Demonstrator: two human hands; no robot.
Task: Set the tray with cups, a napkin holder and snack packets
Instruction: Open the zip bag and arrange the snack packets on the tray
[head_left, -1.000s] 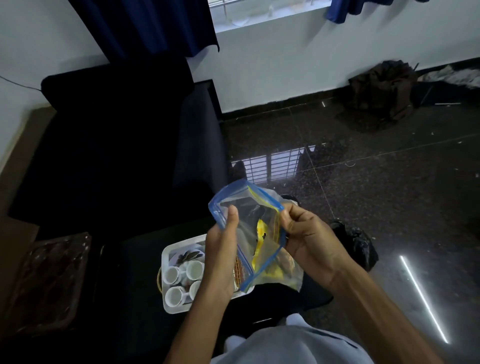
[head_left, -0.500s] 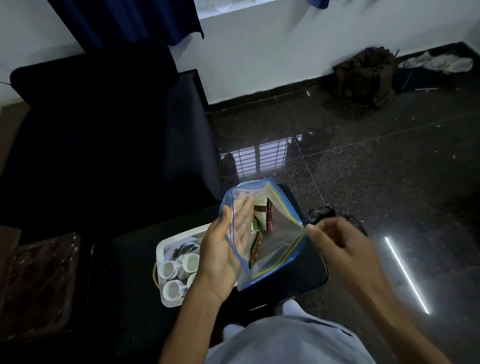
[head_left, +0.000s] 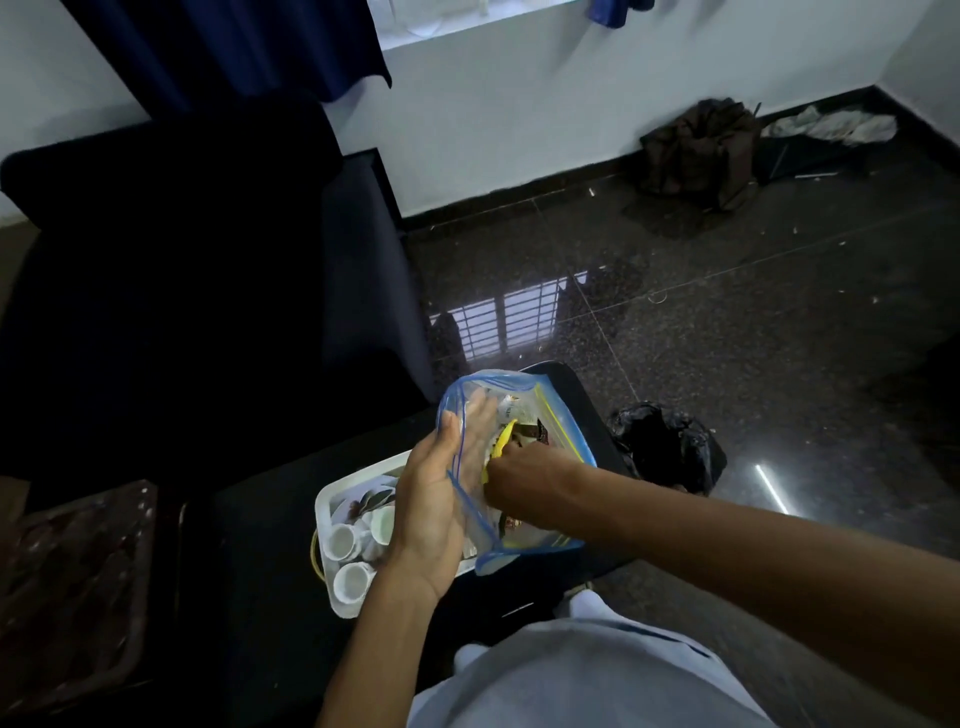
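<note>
Tray (head_left: 332, 491), white, toward the dark worktop's (head_left: 260, 545) near edge, cups (head_left: 344, 541) already in it. Head view: zip bag (head_left: 558, 426) held above its right edge. Left hand (head_left: 436, 499) pinches the bag's near wall, thumb outside, fingers (head_left: 480, 410) straight inside. Right hand (head_left: 519, 470), outside the bag half a second ago, now reaches among the snack packets (head_left: 503, 441); we cannot tell its fingers' state. We judge retrieval begun.

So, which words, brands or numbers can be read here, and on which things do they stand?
No text can be read.
The snack packets in the zip bag carry print, but it is too small and blurred to read.
The cups and the tray show no writing.
</note>
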